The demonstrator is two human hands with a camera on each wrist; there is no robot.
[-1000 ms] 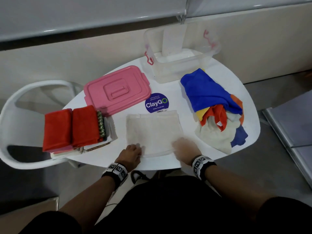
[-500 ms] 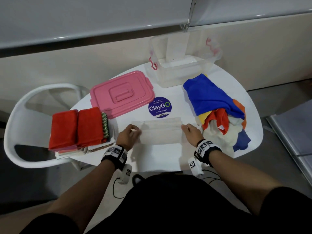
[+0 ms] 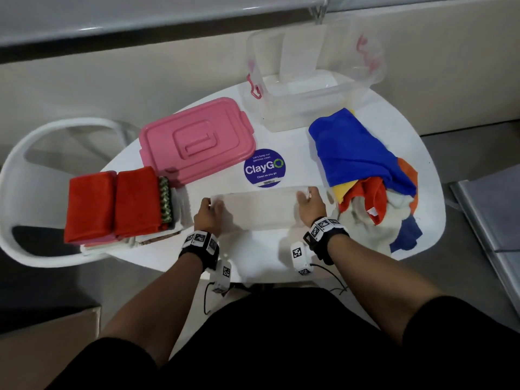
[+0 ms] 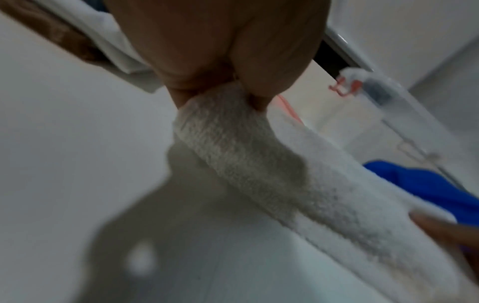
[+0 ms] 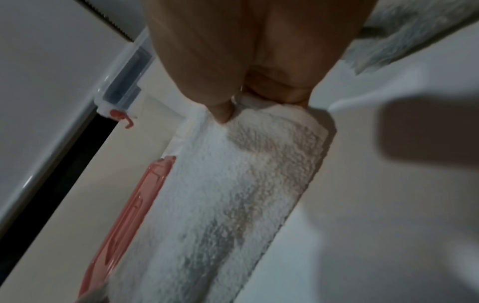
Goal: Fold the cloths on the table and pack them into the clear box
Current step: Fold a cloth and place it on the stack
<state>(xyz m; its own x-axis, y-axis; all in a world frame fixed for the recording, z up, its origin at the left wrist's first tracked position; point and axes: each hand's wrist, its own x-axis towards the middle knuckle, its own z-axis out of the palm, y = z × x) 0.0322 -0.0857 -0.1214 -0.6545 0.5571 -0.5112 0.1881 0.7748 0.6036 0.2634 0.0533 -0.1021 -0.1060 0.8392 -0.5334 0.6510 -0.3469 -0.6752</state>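
Note:
A white terry cloth [image 3: 261, 207] lies folded in half on the white table [image 3: 261, 257], a long strip below the purple sticker. My left hand [image 3: 209, 213] pinches its left end [image 4: 220, 114] between thumb and fingers. My right hand [image 3: 309, 202] pinches its right end [image 5: 261, 123] the same way. The clear box [image 3: 312, 91] stands at the table's far edge with its red latches [image 3: 253, 87] open; something white lies in its bottom. A heap of unfolded cloths, blue [image 3: 354, 153] on top with red, yellow, orange and white under it, lies at the right.
A pink lid [image 3: 194, 142] lies at the far left of the table. Folded red cloths [image 3: 112, 205] are stacked on a pile at the left edge. A round purple ClayGo sticker [image 3: 264, 168] marks the table's middle. A white chair [image 3: 33, 170] stands to the left.
The white cloth lay flat and wide a second ago. Both hands carried its near edge away from me over the far edge, so it is now a narrow folded strip.

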